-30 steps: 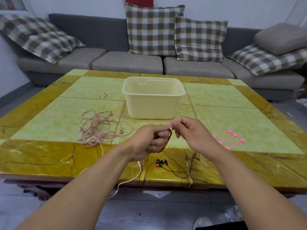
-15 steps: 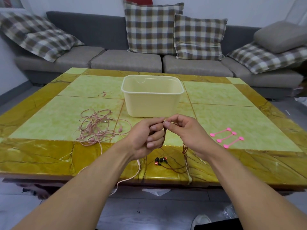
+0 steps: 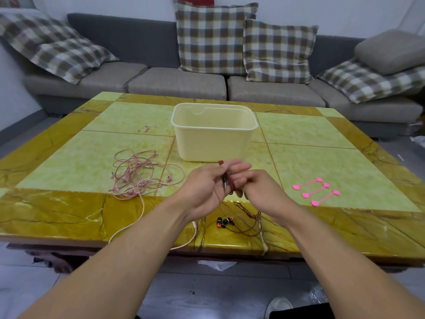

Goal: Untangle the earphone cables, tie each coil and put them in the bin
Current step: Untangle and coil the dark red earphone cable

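Left hand: the left hand [image 3: 207, 187] is raised over the near part of the table [image 3: 69, 210], palm turned inward, its thumb and fingers closed round a small bundle of the dark red earphone cable [image 3: 227, 183].
Right hand: the right hand [image 3: 257, 189] meets the left just beside it, fingers curled in at the same bundle; its fingertips are tucked behind the cable, so the exact pinch cannot be made out.
Cable in the grip: it runs upright between the two hands, with a dark plug end showing against the left palm; the loose remainder drops below the hands to the table edge.
Earbuds: two black earbuds [image 3: 225, 222] with red rings lie on the table just below the hands, at the end of that trailing cable.
Pink earphones: one tangled heap, the pink earphone cable [image 3: 142, 176], lies left of the hands; one strand hangs over the near edge. How many sets are in the heap cannot be told.
Bin: one cream bin [image 3: 212, 143] stands just beyond the hands, open at the top.
Ties: three pink cable ties [image 3: 318, 191] lie side by side to the right of the hands, well apart from them.
Hidden: the inner coils of the bundle are covered by the fingers.
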